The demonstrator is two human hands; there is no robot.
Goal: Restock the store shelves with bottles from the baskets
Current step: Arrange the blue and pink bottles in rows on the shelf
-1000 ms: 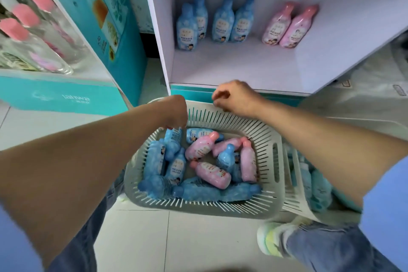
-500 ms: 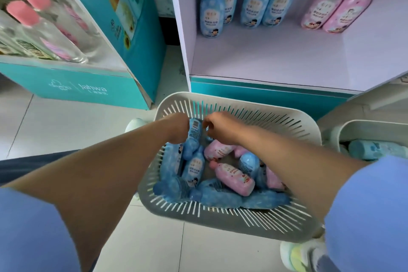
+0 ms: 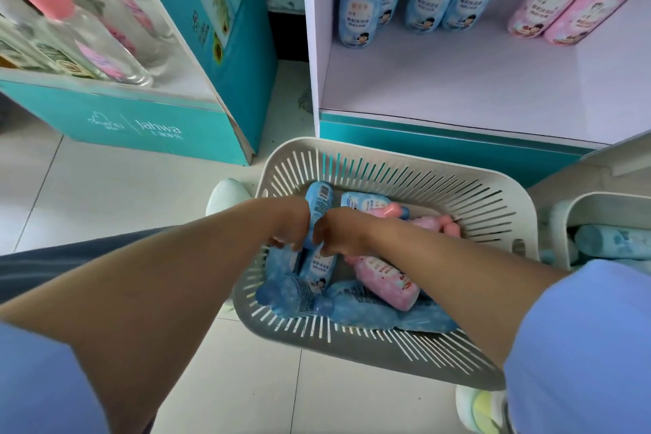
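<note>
The basket (image 3: 387,166) sits on the floor (image 3: 105,194). Directly behind it stands the shelf (image 3: 458,88), with a row of bottles (image 3: 433,0) upright along its back. Behind and left of the basket is a display stand (image 3: 141,123). A second basket (image 3: 599,201) lies just right of it. Inside the basket lies a heap of bottles (image 3: 384,278). Above the heap, the left hand (image 3: 289,222) and right hand (image 3: 341,232) meet, with a raised bottle (image 3: 318,201) between them.

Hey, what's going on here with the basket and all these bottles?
A person has both hands in a white slotted basket of bottles. The left hand grips a blue bottle; the right hand is beside it among the bottles, its grasp hidden. The shelf beyond holds four blue bottles and two pink bottles at the back.
</note>
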